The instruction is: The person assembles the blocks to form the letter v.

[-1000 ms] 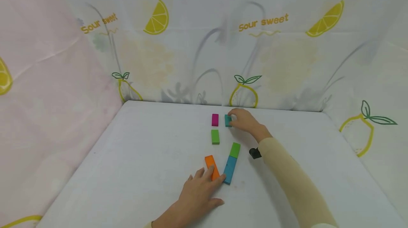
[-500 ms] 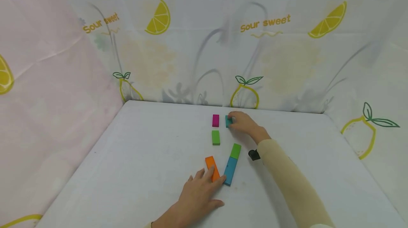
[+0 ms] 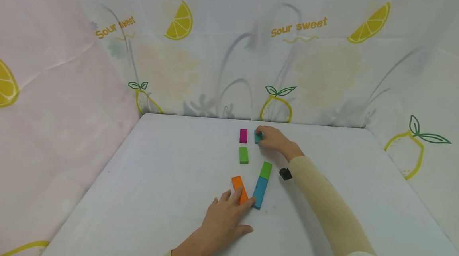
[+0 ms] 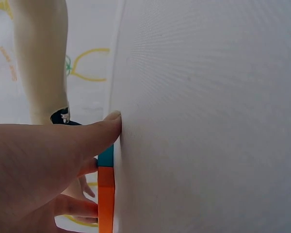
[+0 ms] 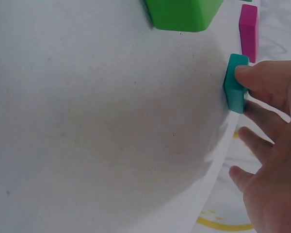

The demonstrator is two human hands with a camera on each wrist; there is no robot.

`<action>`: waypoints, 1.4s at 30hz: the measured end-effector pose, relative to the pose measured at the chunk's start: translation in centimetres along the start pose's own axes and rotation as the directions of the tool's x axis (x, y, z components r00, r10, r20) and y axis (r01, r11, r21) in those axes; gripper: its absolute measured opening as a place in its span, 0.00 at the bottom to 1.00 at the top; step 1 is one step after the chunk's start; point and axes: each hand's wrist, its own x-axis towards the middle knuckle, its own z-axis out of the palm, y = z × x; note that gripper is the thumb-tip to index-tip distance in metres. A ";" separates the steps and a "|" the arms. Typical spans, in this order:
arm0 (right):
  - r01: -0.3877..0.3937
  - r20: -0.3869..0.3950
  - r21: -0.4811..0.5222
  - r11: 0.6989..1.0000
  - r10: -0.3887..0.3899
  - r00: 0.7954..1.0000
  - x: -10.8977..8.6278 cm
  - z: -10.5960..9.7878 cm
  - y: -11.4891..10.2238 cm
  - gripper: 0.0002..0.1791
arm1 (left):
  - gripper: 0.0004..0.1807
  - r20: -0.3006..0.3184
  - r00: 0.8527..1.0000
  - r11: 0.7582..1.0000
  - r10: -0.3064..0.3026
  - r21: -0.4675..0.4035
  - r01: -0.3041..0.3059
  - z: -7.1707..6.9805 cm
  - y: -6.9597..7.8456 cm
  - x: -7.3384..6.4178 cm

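Note:
Near the far edge of the table, my right hand (image 3: 275, 139) pinches a small teal block (image 5: 236, 83). In the right wrist view the thumb lies on its near side and the index finger at its far side. My left hand (image 3: 223, 221) rests palm-down closer to me. Its fingers lie over an orange block (image 3: 237, 183) and touch the near end of a blue block (image 3: 260, 190). A green block (image 3: 265, 170) meets the blue one end to end. To the left of the teal block sits a magenta block (image 3: 243, 136), with another green block (image 3: 243, 155) in front of it.
The blocks lie on a white table (image 3: 161, 176). A printed cloth (image 3: 222, 57) with lemon pictures hangs behind it and at both sides. A black device (image 3: 285, 174) shows under the right wrist.
The whole head view shifts very slightly. My right hand stays at the teal block, its fingers drawn down a little over it. The left hand has not visibly moved on the blocks.

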 end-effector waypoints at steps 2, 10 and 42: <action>0.002 -0.004 -0.005 1.000 -0.002 1.000 0.0 0.0 0.1 0.23 | 0.37 -0.005 1.000 1.000 0.003 0.005 -0.003 0.1 0.0 0.0; -0.005 -0.014 -0.003 1.000 0.005 1.000 0.1 0.2 0.5 0.22 | 0.37 -0.010 1.000 1.000 0.007 0.015 -0.007 0.0 0.2 0.1; 0.036 -0.071 -0.094 0.995 -0.043 0.997 -2.7 -0.7 0.7 0.20 | 0.37 -0.030 0.999 1.000 0.012 0.017 -0.012 -0.1 0.0 -0.1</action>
